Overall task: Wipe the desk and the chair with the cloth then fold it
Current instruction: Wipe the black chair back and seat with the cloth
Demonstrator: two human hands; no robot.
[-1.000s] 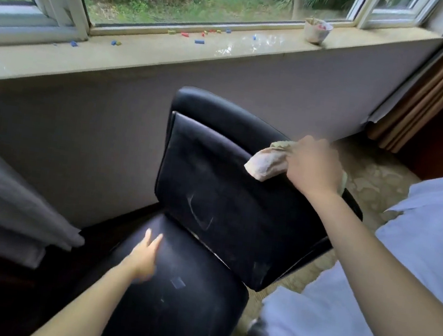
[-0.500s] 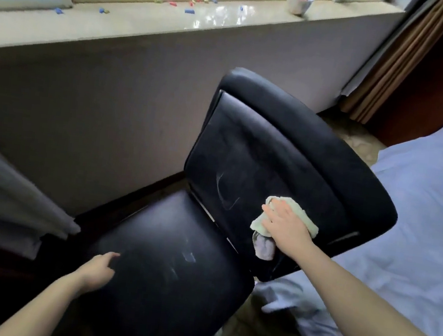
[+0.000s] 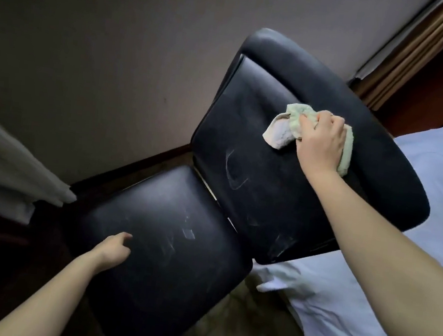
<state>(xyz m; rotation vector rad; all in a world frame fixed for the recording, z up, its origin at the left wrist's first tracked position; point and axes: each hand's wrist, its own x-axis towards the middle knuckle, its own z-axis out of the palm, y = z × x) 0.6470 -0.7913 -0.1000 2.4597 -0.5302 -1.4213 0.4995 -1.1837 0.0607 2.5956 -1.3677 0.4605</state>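
Wiping the chair backrest (image 3: 245, 148): the right hand (image 3: 320, 141) grips the bunched cloth (image 3: 283, 130) in curled fingers (image 3: 332, 120), the left hand (image 3: 112, 250) rests loose and empty on the scuffed seat (image 3: 174, 268), likely next.

Two arms in view. Left arm (image 3: 54, 292) and right arm (image 3: 388, 252): bare along the whole visible length, wrist to frame edge. Left hand (image 3: 114, 249) and right hand (image 3: 320, 141): bare likewise. Right-hand knuckles show clearly; nails too blurred to tell.

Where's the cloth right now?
In the head view the cloth sits right of centre, gripped by the right hand against the upper backrest of the chair, just below its padded top edge.
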